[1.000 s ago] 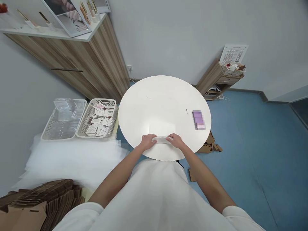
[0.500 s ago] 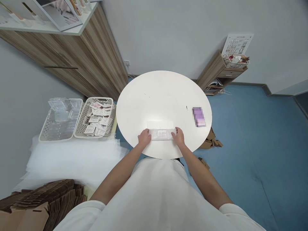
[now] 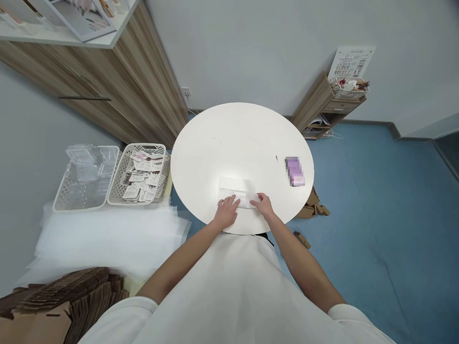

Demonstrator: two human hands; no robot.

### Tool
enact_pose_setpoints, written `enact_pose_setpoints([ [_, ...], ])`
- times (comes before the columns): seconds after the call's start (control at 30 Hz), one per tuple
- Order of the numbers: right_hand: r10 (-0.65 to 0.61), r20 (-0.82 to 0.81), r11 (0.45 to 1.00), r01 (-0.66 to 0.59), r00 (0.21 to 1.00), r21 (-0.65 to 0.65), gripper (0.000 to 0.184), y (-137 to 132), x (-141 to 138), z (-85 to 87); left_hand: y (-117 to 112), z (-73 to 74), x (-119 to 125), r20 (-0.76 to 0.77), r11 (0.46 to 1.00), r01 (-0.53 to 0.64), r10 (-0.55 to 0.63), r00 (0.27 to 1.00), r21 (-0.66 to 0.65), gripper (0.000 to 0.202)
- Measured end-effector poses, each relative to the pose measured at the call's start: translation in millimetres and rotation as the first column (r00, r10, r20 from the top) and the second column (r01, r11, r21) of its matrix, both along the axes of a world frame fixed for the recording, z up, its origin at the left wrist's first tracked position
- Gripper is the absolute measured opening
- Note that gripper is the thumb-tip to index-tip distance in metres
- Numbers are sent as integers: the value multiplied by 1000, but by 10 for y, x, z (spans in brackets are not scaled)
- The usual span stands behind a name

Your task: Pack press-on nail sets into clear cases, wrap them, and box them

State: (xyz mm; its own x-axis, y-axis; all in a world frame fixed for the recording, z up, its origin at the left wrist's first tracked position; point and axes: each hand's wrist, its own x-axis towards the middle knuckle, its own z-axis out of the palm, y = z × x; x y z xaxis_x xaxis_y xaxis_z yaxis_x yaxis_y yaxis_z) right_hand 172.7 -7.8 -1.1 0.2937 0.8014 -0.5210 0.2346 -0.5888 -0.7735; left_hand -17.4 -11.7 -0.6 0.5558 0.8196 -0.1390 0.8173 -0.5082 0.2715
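left hand (image 3: 226,210): flat, released, resting on clear packet (image 3: 239,195).
right hand (image 3: 264,206): fingertips touch clear packet's end; cannot tell grip.
clear packet: on bench (image 3: 233,143), partly under left hand, beside right hand.

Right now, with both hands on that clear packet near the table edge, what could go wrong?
The clear packet lies close to the near rim of the round table, so a pull toward you might slide it off the edge. The left hand lies flat on it while the right hand is at its end; uneven pressure could crease or skew it.
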Motion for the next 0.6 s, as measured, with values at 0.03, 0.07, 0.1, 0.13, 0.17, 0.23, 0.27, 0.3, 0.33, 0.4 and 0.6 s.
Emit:
enact_pose_setpoints([
  [0.03,-23,-13,1000,23,1000,15,55,-16,-7,5,-8,-5,-11,-2,1000,2,-2,1000,1,54],
  [0.07,-56,-22,998,56,998,21,57,-39,-18,9,-17,-6,-19,-2,1000,3,-3,1000,0,55],
  [0.1,-93,-28,995,94,995,16,60,-64,-29,12,-26,-6,-22,-2,1000,4,-4,1000,-3,56],
  [0.13,-126,-35,992,126,991,4,59,-88,-39,16,-36,-3,-22,-1,1000,3,-3,1000,-8,56],
  [0.17,-144,-48,990,144,988,-11,56,-110,-45,20,-46,2,-17,1,1000,2,-2,1000,-16,57],
  [0.23,-124,-96,992,122,988,-29,41,-136,-49,34,-65,14,1,13,999,3,-2,1000,-39,59],
  [0.27,-98,-120,995,95,988,-26,32,-139,-49,44,-74,20,12,24,999,6,-5,1000,-53,59],
  [0.3,-72,-134,997,70,988,-18,26,-136,-52,57,-82,27,24,39,998,12,-10,999,-69,59],
  [0.33,-54,-132,999,53,990,-7,23,-129,-60,72,-91,33,35,54,996,20,-15,998,-86,59],
  [0.4,-12,-108,1000,14,994,13,22,-108,-90,102,-110,45,52,74,993,28,-19,997,-117,59],
  [0.6,265,-136,964,-261,955,46,27,-49,-208,141,-156,79,47,142,998,13,-5,990,-57,71],
])
